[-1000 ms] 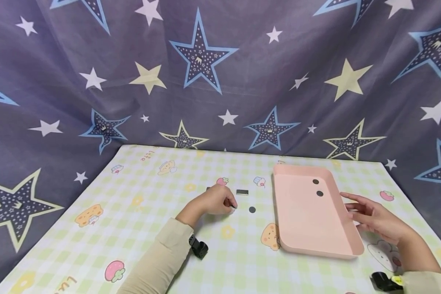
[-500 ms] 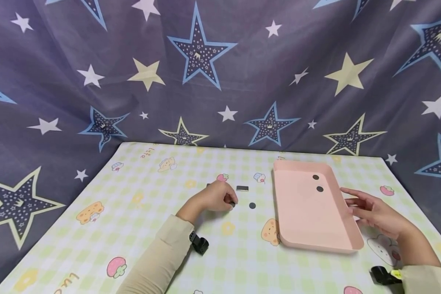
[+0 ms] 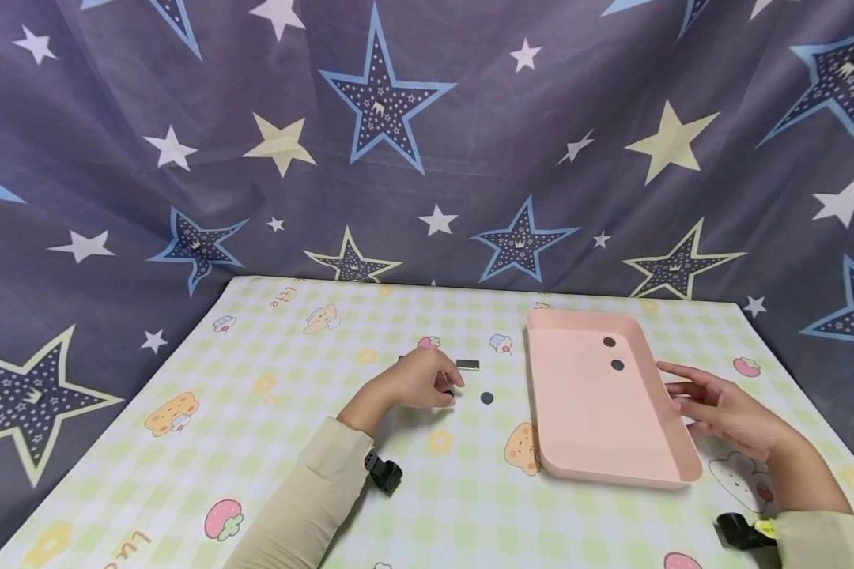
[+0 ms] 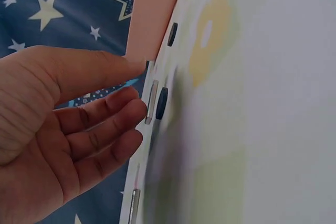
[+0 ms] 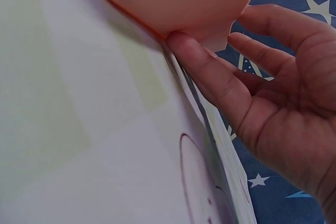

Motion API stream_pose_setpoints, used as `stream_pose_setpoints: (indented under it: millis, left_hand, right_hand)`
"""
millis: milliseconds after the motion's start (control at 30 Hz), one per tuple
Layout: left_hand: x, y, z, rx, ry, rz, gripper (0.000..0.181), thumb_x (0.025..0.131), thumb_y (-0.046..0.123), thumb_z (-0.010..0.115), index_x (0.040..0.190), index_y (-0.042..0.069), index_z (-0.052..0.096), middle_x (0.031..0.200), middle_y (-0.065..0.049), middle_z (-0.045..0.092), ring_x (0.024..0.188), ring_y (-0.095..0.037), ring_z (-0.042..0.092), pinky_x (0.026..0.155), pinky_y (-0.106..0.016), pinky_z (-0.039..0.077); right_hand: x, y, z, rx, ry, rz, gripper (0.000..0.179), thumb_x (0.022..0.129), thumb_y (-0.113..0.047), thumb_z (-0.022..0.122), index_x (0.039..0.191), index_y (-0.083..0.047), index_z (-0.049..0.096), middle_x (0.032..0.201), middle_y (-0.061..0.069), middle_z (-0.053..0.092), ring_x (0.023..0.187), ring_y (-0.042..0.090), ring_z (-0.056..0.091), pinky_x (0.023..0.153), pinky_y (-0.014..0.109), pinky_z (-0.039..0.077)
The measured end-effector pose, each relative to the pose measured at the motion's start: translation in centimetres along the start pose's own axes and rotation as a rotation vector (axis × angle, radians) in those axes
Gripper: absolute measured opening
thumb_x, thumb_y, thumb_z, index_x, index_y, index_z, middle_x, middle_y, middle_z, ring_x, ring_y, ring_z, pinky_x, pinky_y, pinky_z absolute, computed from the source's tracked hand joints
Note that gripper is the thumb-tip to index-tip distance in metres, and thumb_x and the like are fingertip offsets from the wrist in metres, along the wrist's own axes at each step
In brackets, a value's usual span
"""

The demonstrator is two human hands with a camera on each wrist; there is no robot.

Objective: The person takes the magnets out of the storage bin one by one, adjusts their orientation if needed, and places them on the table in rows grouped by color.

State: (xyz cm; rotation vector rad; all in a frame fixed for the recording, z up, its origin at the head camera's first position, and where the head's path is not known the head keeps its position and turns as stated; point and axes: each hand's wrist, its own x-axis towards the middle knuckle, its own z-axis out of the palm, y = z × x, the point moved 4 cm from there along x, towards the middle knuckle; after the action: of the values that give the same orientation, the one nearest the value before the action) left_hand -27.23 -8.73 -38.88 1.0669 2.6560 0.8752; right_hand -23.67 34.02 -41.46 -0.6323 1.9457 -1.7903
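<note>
On the checked tablecloth (image 3: 185,466), by the left hand (image 3: 418,381): a black disc (image 4: 161,103) is laid; fingertip contact cannot be told.
Left fingers: thumb and fingers are parted, loosely bent; nothing is seen pinched.
Second disc (image 3: 487,398): placed between that hand and the pink tray (image 3: 605,419).
Tray: two dark discs (image 3: 614,354) are contained, presumably kept from straying by raised walls.
Right hand (image 3: 729,415): spread fingers and thumb are rested against the outer wall, seemingly so the tray is steadied.
Dark rectangular piece (image 3: 467,365): laid beyond the loose discs.
Starry curtain (image 3: 498,150): hung behind.

Left grip (image 3: 418,381) loosely curled — right grip (image 3: 727,412) extended.
</note>
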Motion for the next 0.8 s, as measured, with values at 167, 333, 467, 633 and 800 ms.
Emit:
stream_pose_setpoints:
  millis: [167,333,467,633,800]
  left_hand:
    - [0.1,0.6,-0.1,-0.037,0.017,0.016,0.016,0.08,0.003,0.077,0.096,0.003,0.074,0.097,-0.009,0.07,0.081,-0.018,0.067,0.073,-0.023,0.053]
    - [0.1,1.1,-0.2,-0.093,0.055,0.024,0.017,0.082,0.005,0.076,0.098,0.001,0.073,0.099,-0.012,0.067,0.085,-0.019,0.065,0.073,-0.024,0.054]
    - [0.2,1.6,-0.2,-0.107,0.092,0.048,0.016,0.082,0.005,0.076,0.097,0.001,0.073,0.099,-0.012,0.066,0.087,-0.017,0.063,0.075,-0.029,0.055]
    - [0.3,2.2,-0.2,-0.112,0.126,0.09,0.015,0.082,0.004,0.076,0.097,0.002,0.073,0.1,-0.005,0.065,0.089,-0.018,0.063,0.075,-0.035,0.056]
    - [0.3,2.6,-0.1,-0.136,0.154,0.105,0.019,0.083,0.005,0.076,0.101,0.002,0.072,0.102,-0.005,0.065,0.091,-0.02,0.062,0.075,-0.031,0.056]
  right_hand:
    - [0.0,0.1,0.0,-0.026,0.021,0.013,0.057,0.102,0.003,0.042,0.155,-0.017,0.029,0.128,-0.003,0.059,0.111,0.013,0.061,0.082,0.039,0.057]
    - [0.1,-0.1,0.0,-0.063,0.048,0.029,0.058,0.102,0.002,0.044,0.155,-0.015,0.028,0.127,-0.004,0.059,0.11,0.011,0.061,0.081,0.038,0.057]
    - [0.0,0.0,0.0,-0.08,0.058,0.022,0.058,0.101,0.001,0.045,0.155,-0.013,0.027,0.127,-0.003,0.058,0.11,0.011,0.061,0.081,0.038,0.057]
    - [0.0,0.0,-0.2,-0.077,0.049,0.022,0.058,0.102,0.002,0.044,0.155,-0.012,0.026,0.127,-0.004,0.058,0.11,0.011,0.062,0.081,0.039,0.057]
    - [0.0,0.0,-0.2,-0.075,0.043,0.021,0.057,0.102,0.001,0.044,0.155,-0.012,0.026,0.127,-0.004,0.058,0.109,0.012,0.062,0.081,0.039,0.057]
